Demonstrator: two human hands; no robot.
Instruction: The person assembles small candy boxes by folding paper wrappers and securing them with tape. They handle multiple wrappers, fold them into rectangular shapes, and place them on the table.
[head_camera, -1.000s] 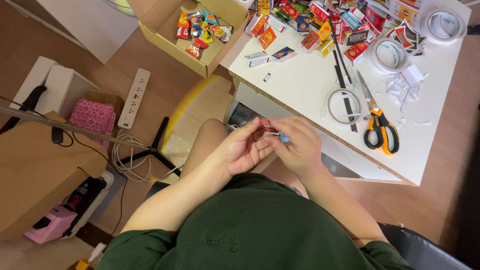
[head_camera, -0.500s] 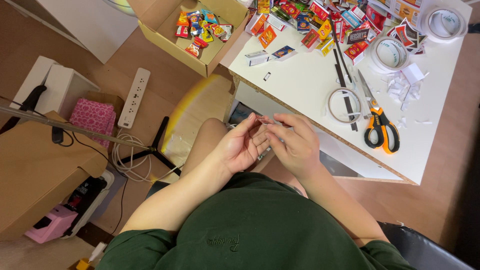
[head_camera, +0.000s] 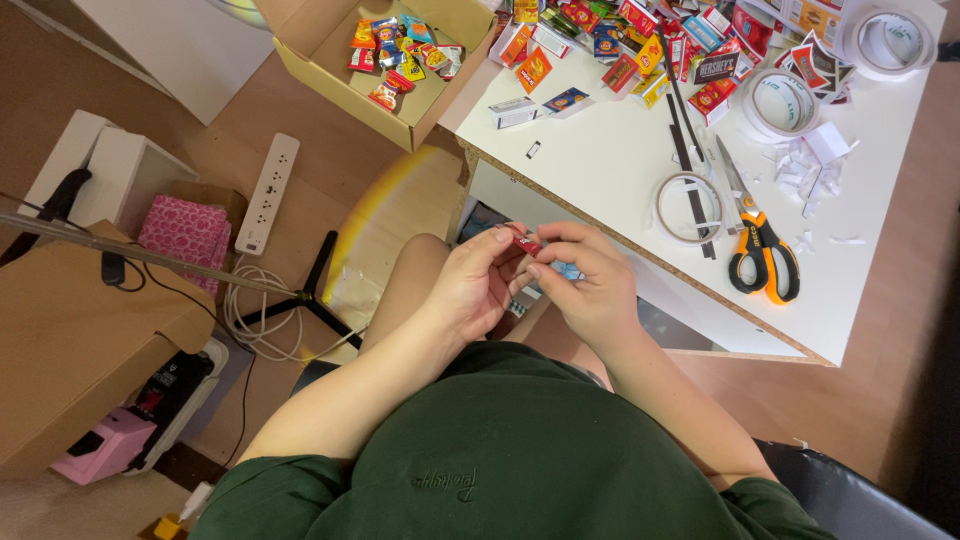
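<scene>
Wooden flooring is running under everything, with a white power strip (head_camera: 266, 193) lying at the left beside a pink patterned box (head_camera: 184, 231). Further along, an open cardboard box (head_camera: 330, 62) is sitting on the floor, holding small colourful packets. At the centre, above the lap, the left hand (head_camera: 470, 285) is curling inward, fingertips pinching a tiny red packet (head_camera: 527, 242). The right hand (head_camera: 592, 283) is closing on the same packet from the other side, thumb and forefinger meeting it. Farther right, orange-handled scissors (head_camera: 762, 258) are lying on the white table (head_camera: 610, 160).

Home craft corner: scissors (head_camera: 762, 250), tape rolls (head_camera: 780, 103)
</scene>
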